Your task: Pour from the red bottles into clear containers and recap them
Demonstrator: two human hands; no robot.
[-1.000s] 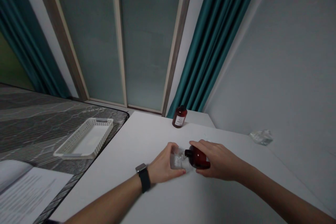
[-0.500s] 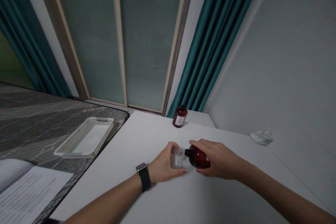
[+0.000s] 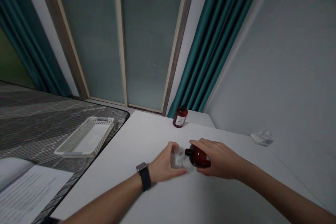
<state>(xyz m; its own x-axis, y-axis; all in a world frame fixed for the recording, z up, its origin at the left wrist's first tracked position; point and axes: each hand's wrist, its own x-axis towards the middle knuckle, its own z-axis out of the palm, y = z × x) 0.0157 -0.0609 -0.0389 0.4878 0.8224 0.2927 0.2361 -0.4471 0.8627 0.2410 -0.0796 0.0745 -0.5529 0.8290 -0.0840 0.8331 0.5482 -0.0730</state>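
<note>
My left hand (image 3: 168, 164), with a dark watch on its wrist, is curled round a clear container (image 3: 180, 160) on the white table. In my right hand (image 3: 217, 157) is a reddish-brown bottle (image 3: 198, 157), tipped on its side with its dark neck pointing left. The neck reaches the right side of the clear container's top; whether the two touch I cannot tell. Part of the bottle is hidden behind my right fingers. Farther back on the table a second reddish-brown bottle (image 3: 180, 116) with a white label and dark top stands upright.
The white table (image 3: 126, 168) runs away toward the teal curtain (image 3: 207, 59). Crumpled clear plastic (image 3: 262, 138) lies at the right near the wall. To the left, a white perforated basket (image 3: 90, 138) and an open book (image 3: 39, 189) rest on a grey patterned surface.
Both hands, the tilted bottle and the clear container hold almost the same place. The whole view has shifted very slightly.
</note>
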